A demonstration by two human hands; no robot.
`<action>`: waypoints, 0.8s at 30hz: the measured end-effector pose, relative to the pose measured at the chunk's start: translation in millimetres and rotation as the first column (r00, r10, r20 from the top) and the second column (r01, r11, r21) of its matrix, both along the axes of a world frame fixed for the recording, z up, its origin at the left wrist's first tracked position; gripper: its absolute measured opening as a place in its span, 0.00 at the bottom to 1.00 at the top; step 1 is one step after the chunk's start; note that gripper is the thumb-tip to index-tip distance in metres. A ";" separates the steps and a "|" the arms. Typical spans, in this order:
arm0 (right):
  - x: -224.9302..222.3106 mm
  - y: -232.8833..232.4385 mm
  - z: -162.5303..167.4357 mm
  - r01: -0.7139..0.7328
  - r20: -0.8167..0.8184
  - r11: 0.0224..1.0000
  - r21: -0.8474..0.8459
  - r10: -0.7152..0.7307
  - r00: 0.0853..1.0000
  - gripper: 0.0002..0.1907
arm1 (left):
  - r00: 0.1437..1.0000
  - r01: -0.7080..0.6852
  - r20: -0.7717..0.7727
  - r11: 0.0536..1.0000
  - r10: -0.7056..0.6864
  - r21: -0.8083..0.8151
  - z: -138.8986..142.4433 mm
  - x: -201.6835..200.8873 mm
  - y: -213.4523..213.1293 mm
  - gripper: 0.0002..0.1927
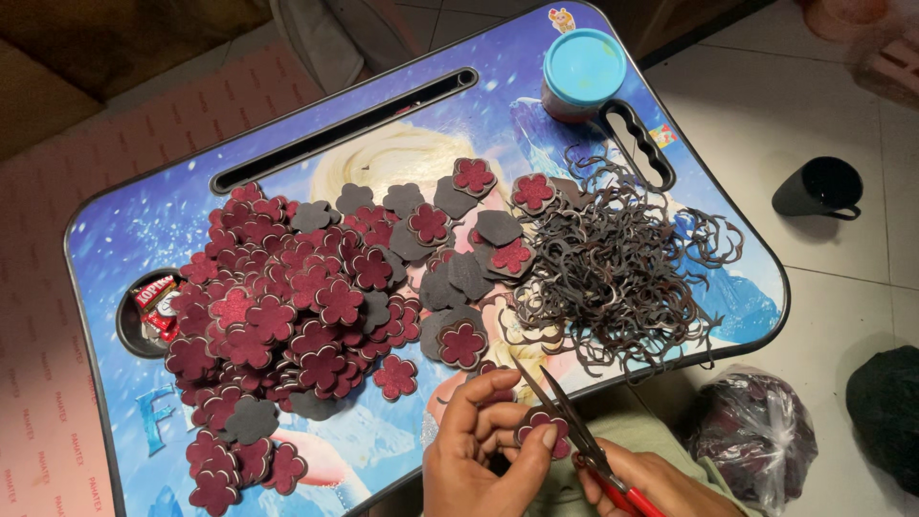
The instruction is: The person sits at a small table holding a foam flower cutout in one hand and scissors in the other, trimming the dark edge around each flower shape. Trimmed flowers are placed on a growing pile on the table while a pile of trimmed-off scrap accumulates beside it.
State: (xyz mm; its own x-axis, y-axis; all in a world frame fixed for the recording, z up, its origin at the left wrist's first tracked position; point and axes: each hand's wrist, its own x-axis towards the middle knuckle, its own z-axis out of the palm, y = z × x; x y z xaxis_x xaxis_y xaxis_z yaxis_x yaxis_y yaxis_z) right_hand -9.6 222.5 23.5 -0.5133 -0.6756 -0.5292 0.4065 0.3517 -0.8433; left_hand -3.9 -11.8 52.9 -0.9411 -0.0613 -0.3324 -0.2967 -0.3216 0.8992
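Observation:
My left hand (483,450) pinches a dark red glitter flower piece on grey foam (543,424) at the near edge of the lap table (153,220). My right hand (646,483) grips red-handled scissors (565,412), whose open blades point up across the flower's right side. A big heap of cut red flower shapes (287,306) covers the table's left half. Untrimmed flowers on grey backing (464,343) lie in the middle. A tangle of thin grey trimmings (622,263) fills the right side.
A round tub with a blue lid (584,69) stands at the table's far right corner by the handle slot. A small red packet (156,306) sits in the cup hole at left. On the tiled floor are a black mug (823,187) and a plastic bag (761,431).

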 end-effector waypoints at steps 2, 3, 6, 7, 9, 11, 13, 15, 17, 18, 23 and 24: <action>-1.2 2.4 -0.5 -0.052 -0.026 0.998 0.025 0.053 0.998 0.34 | 1.000 -0.014 -0.001 1.000 0.014 -0.020 1.1 0.1 -0.9 0.29; -1.7 3.2 -1.0 -0.061 -0.029 0.998 0.022 0.061 0.998 0.32 | 1.000 -0.013 0.005 1.000 0.013 -0.010 1.7 0.0 -1.7 0.29; -3.0 5.7 -3.1 -0.078 -0.039 0.997 0.009 0.078 0.996 0.25 | 1.000 -0.006 0.015 1.000 0.006 0.003 3.1 -1.0 -4.8 0.29; -3.3 6.1 -3.9 -0.079 -0.044 0.997 0.001 0.079 0.996 0.23 | 1.000 -0.004 0.011 1.000 0.004 -0.005 3.6 -1.4 -5.7 0.29; -3.7 7.2 -5.3 -0.099 -0.111 0.995 0.006 0.099 0.989 0.20 | 1.000 0.001 0.007 1.000 0.000 -0.024 4.4 -1.3 -7.7 0.29; -4.5 7.9 -6.1 -0.132 -0.241 0.991 0.036 0.137 0.961 0.18 | 1.000 0.006 -0.001 0.999 -0.006 -0.049 4.7 -2.1 -9.7 0.29; -5.2 8.5 -5.7 -0.139 -0.243 0.989 0.047 0.147 0.959 0.16 | 1.000 -0.006 -0.009 1.000 0.006 -0.027 5.0 -2.1 -11.0 0.30; -6.2 8.3 -4.3 -0.141 -0.244 0.988 0.065 0.153 0.958 0.15 | 1.000 -0.016 -0.013 0.999 0.015 -0.034 5.3 -2.5 -12.7 0.30; -6.6 7.7 -1.7 -0.137 -0.241 0.986 0.090 0.155 0.958 0.15 | 1.000 -0.022 -0.010 0.997 0.021 -0.070 6.0 -2.8 -14.6 0.30; -6.5 7.4 0.0 -0.138 -0.234 0.985 0.102 0.159 0.959 0.14 | 1.000 -0.025 -0.008 0.997 0.025 -0.072 6.6 -2.5 -15.6 0.30; -7.9 5.2 6.3 -0.143 -0.209 0.980 0.136 0.170 0.963 0.11 | 0.999 -0.042 0.019 0.997 0.043 -0.058 7.8 -2.5 -17.9 0.33; -8.2 4.7 7.2 -0.145 -0.216 0.981 0.127 0.170 0.961 0.11 | 0.999 -0.048 0.003 0.997 0.048 -0.052 7.5 -3.1 -18.6 0.33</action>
